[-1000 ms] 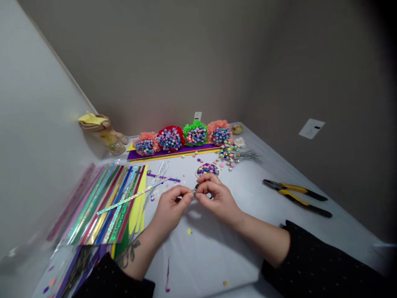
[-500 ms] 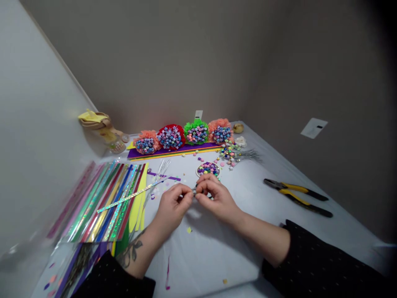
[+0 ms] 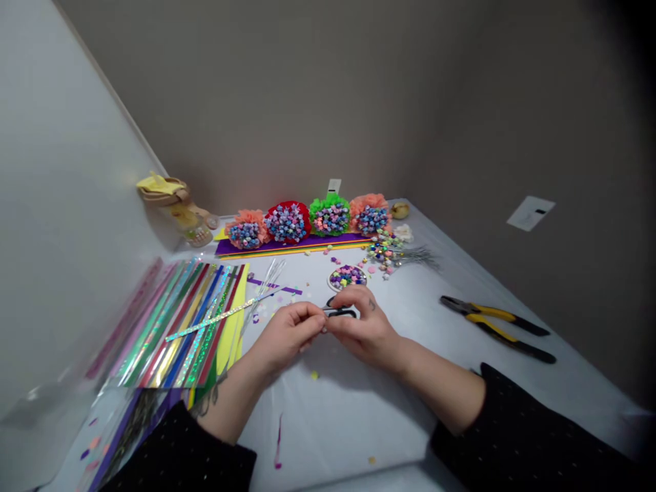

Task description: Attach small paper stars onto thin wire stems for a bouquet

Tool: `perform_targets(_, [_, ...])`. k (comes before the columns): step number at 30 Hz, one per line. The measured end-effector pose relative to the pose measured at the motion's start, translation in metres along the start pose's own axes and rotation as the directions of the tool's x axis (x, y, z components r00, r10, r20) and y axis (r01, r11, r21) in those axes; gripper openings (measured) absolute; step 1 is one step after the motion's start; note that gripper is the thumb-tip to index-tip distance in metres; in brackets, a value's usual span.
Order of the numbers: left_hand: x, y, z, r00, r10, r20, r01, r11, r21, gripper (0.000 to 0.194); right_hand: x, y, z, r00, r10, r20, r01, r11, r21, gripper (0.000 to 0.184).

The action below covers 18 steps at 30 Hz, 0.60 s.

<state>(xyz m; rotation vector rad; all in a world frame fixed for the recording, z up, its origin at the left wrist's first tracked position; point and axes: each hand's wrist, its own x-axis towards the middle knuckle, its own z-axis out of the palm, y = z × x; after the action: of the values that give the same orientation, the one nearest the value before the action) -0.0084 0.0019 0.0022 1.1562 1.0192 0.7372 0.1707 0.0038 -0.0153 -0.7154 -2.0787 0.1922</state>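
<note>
My left hand [image 3: 288, 334] and my right hand [image 3: 365, 324] meet at the middle of the white table [image 3: 333, 424]. Between them shows a small black-handled tool, probably scissors [image 3: 341, 313], its loops by my right fingers. My left fingertips pinch its far end, and the blades are hidden. A holographic glitter strip [image 3: 210, 320] lies just left of my left hand. Nearest my right hand, a round dish of paper stars [image 3: 347, 277] stands beyond the fingers.
Coloured paper strips [image 3: 179, 321] lie in a plastic sleeve at left. Paper-star bunches in tissue [image 3: 307, 224] stand along the back on purple card. Loose stars and wires [image 3: 389, 254] lie beyond the dish. Yellow-handled pliers [image 3: 497, 329] lie at right.
The black handles now show clearly between my hands, and my right hand has shifted slightly right. The whole scene sits a little further right and higher in view.
</note>
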Motion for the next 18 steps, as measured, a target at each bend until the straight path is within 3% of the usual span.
perform_targets(3, [0.001,-0.001,0.000,0.994,0.047,-0.103,-0.042,0.998,0.048,0.020,0.003,-0.001,-0.002,0.998,0.071,0.000,-0.070,0.996,0.060,0.020])
perform_targets(5, [0.001,-0.002,0.001,0.977,0.106,-0.184,-0.085,0.989,0.121,0.019,0.006,-0.002,-0.001,0.976,0.215,0.032,-0.217,0.965,0.148,0.014])
perform_targets(7, [0.000,-0.003,0.003,0.958,0.162,-0.235,-0.117,0.974,0.197,0.018,0.008,-0.004,0.001,0.923,0.369,0.113,-0.385,0.894,0.229,0.004])
perform_targets(10, [-0.001,-0.002,0.005,0.947,0.198,-0.254,-0.130,0.957,0.261,0.017,0.009,-0.005,0.007,0.846,0.488,0.213,-0.532,0.799,0.281,0.010])
perform_targets(18, [-0.001,-0.003,0.008,0.970,0.106,-0.216,-0.053,0.969,0.241,0.020,0.007,0.004,0.010,0.749,0.605,0.271,-0.661,0.656,0.363,0.011])
